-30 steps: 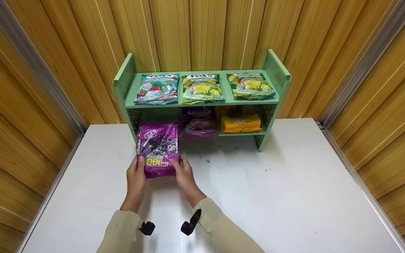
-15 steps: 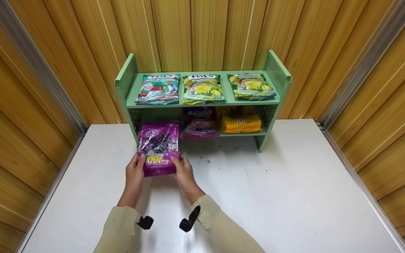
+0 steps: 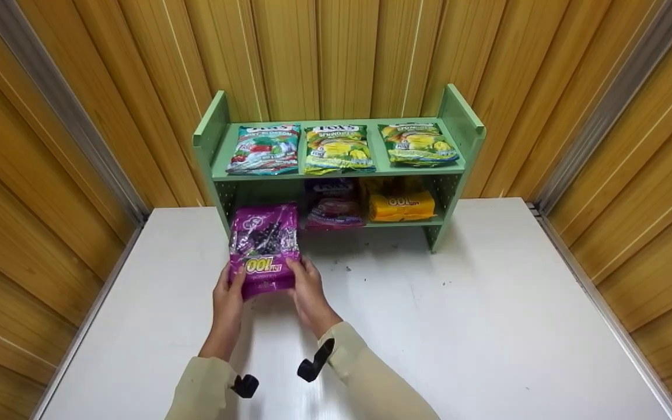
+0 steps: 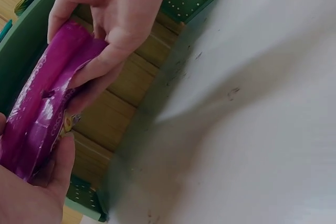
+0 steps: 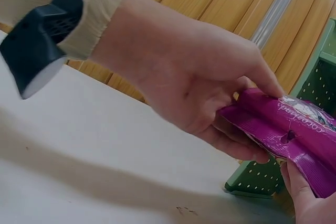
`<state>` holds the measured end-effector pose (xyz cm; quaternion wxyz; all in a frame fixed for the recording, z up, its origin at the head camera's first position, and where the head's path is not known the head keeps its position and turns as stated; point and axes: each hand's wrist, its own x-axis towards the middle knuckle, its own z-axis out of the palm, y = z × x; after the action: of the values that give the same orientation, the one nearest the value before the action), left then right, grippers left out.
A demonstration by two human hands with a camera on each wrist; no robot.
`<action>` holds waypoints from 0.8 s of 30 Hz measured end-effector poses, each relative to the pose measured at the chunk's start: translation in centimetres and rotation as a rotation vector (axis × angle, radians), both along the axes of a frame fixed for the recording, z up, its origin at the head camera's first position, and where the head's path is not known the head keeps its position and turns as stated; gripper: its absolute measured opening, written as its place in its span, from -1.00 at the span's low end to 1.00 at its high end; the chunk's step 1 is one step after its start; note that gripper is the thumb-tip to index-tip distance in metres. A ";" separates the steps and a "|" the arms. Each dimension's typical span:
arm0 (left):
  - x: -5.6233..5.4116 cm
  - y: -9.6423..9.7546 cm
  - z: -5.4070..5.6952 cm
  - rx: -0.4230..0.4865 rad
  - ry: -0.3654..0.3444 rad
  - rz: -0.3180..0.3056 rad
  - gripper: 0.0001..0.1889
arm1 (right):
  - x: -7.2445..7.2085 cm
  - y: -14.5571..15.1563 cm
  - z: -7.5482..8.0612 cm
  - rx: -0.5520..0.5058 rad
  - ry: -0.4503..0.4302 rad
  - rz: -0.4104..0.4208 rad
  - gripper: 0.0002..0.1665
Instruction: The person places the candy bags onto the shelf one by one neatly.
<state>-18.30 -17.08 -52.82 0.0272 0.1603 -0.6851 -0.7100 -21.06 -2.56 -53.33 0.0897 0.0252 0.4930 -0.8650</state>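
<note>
Both hands grip a purple candy bag (image 3: 266, 233) by its near end, in front of the lower left part of a green shelf (image 3: 336, 173). The left hand (image 3: 228, 300) holds the bag's left edge, its thumb on the front. On the right edge, the right hand (image 3: 311, 294) pinches with its thumb on top and fingers beneath, as the right wrist view shows. The bag's far end reaches the lower shelf; whether it rests there I cannot tell. Beside it on that shelf lie a dark purple candy bag (image 3: 335, 210) and a yellow candy bag (image 3: 401, 206).
Along the upper shelf lie a teal candy bag (image 3: 264, 149) and two green-yellow ones, the middle bag (image 3: 339, 149) and the right bag (image 3: 417, 144). The shelf stands on a white table (image 3: 458, 326) against wood-patterned walls (image 3: 347, 52). Small dark specks dot the tabletop.
The purple bag stays in both hands almost in place, its near end tilting slightly. The left hand has shifted a little along the edge. The shelf's bags have not moved.
</note>
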 end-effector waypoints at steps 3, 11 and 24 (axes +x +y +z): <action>0.6 0.4 -0.4 0.017 -0.002 0.038 -0.28 | 0.0 -0.1 0.1 -0.021 0.000 0.001 -0.45; 2.6 1.6 -1.2 0.070 0.092 0.117 -0.42 | -0.3 -0.4 0.3 -0.035 -0.015 -0.012 -0.48; 2.6 2.0 -1.0 0.084 0.127 0.163 -0.44 | -0.2 0.0 0.6 0.037 -0.006 0.029 -0.30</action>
<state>-15.70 -15.13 -53.77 0.1215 0.1709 -0.6363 -0.7424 -21.28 -2.53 -52.77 0.1030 0.0223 0.5089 -0.8543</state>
